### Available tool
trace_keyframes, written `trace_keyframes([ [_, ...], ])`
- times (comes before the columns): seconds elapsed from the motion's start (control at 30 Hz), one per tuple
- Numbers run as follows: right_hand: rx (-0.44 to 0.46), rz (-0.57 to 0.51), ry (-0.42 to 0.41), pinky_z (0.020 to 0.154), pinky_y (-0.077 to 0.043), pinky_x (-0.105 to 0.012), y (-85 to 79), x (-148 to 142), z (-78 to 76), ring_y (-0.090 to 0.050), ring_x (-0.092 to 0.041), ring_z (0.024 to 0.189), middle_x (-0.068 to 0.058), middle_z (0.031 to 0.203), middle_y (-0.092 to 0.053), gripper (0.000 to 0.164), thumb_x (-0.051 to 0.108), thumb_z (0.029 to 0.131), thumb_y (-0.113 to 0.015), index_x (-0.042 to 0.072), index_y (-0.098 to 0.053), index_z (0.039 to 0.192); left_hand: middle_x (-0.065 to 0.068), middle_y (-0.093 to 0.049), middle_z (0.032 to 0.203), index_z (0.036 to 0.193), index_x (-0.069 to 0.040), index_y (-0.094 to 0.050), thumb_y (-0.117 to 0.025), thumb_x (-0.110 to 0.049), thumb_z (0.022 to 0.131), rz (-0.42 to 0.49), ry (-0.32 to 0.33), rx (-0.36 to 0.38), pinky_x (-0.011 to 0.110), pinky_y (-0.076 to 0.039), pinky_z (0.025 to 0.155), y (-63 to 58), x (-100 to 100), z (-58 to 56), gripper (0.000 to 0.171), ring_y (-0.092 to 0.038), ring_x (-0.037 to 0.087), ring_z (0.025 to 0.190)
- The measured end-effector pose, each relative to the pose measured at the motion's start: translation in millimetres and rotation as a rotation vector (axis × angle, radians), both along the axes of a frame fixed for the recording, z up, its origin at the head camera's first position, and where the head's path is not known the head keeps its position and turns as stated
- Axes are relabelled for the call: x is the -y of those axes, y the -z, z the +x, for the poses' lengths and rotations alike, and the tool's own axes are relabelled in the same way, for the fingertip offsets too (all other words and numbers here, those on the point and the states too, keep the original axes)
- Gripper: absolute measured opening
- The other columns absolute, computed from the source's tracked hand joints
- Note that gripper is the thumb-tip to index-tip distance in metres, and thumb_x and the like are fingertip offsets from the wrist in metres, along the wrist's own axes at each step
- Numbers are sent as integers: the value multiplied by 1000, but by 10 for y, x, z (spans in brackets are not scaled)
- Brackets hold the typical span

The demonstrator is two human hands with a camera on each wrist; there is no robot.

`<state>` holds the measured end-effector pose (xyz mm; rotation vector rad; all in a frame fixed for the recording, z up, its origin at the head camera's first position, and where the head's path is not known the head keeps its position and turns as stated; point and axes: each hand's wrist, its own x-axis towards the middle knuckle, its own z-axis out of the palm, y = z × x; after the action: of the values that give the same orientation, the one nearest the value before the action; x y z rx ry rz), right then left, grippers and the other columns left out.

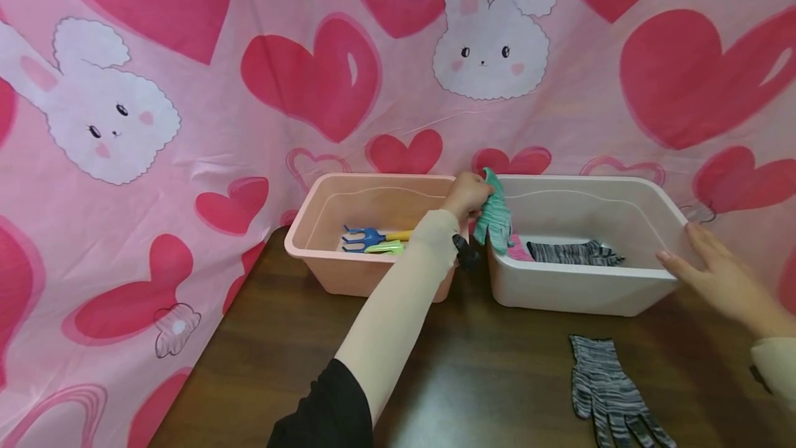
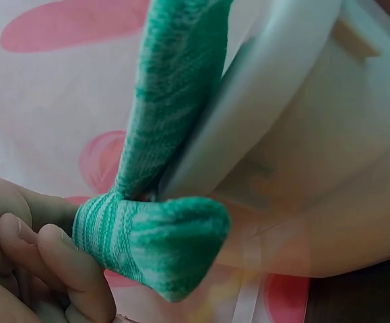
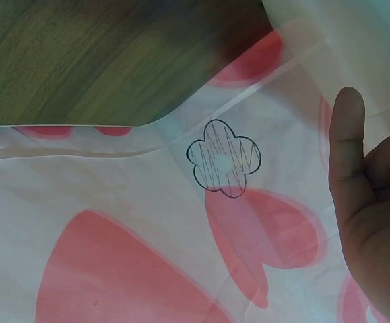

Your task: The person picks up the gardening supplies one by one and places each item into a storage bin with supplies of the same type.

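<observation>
My left hand [image 1: 469, 196] pinches a green knit glove [image 1: 496, 216] at the left rim of the white bin [image 1: 578, 289]. The glove hangs down over that rim. In the left wrist view, curled fingertips [image 2: 67, 252] hold a bunched part of the green fabric beside the rim. My right hand [image 1: 724, 278] rests on the right end of the white bin, its fingers mostly straight along the wall and rim. Inside this bin lie a grey-and-black knit glove [image 1: 575, 253] and something pink [image 1: 519, 249], partly hidden by the front wall.
A peach bin [image 1: 348, 275] stands to the left, holding a blue hand rake [image 1: 367, 236] with a yellow handle and a light-green tool [image 1: 387, 247]. Another grey-and-black glove [image 1: 612, 389] lies on the wooden table [image 1: 485, 372]. Behind hangs a pink heart-patterned cloth [image 1: 398, 109].
</observation>
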<state>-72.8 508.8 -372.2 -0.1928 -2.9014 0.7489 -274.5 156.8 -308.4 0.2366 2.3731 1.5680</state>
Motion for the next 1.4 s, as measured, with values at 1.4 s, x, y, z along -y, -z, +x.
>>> trace_keyframes([
  [1.4,-5,2,-4,101,0,-81,-10,14,19,5,-61,141,-36,158,8,91,43,102,-50,-1,8,157,14,-74,82,110,0,-68,-63,-17,97,186,110,124,23,-39,46,-51,152,200,22,-43,20,44],
])
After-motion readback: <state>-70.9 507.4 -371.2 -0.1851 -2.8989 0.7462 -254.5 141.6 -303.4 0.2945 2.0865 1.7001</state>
